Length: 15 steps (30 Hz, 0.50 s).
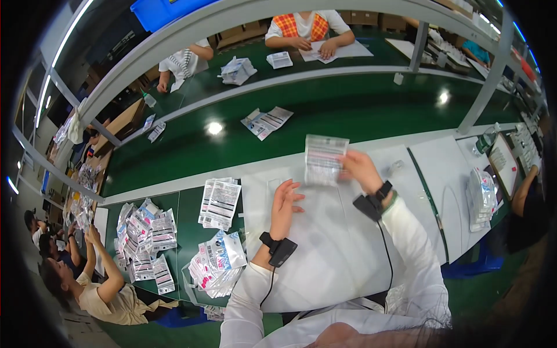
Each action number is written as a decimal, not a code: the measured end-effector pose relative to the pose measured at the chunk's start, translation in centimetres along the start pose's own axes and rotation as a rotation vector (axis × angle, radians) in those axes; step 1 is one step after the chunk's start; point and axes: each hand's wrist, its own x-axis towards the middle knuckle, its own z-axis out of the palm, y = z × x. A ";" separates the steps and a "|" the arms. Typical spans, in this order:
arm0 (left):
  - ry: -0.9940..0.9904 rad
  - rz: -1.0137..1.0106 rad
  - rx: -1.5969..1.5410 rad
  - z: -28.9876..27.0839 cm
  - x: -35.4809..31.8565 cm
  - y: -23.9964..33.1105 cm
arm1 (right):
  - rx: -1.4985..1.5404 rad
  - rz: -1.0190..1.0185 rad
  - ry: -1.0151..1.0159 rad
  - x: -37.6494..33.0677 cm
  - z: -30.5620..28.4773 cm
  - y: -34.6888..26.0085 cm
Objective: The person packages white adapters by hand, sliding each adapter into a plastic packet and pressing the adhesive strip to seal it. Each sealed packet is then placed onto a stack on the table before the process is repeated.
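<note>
My right hand (361, 169) pinches a flat printed pouch (322, 158) by its right edge, holding it up above the far part of the white work surface (331, 249). The pouch is slightly blurred, with dark lines of print on a pale ground. To its left, my left hand (282, 210) is raised with fingers apart and nothing in it. Beside that hand lies a neat stack of similar pouches (220, 203). Nearer to me, a thicker pile of white, blue and pink pouches (217, 264) sits next to my left forearm.
A loose heap of pouches (145, 235) lies at the left. Ahead runs a green belt (360, 110) with pouches (267, 122) on it, under a grey metal frame (467, 104). At right are stacked pouches (481, 200) and a bottle (486, 139). Other people work around.
</note>
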 end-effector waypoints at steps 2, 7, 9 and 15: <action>0.049 0.032 -0.023 0.3 0.0 -0.1 | 0.384 -0.163 0.078 3.4 -0.5 -0.7; -0.050 0.102 0.077 -0.7 0.0 -0.6 | 0.558 0.089 0.327 5.1 0.4 1.2; -0.075 0.086 0.092 -1.2 0.0 -0.7 | 0.306 -0.011 0.196 2.0 1.2 3.2; -0.100 0.124 0.087 -0.9 0.3 -1.2 | -0.179 -0.196 -0.021 -4.7 0.5 4.5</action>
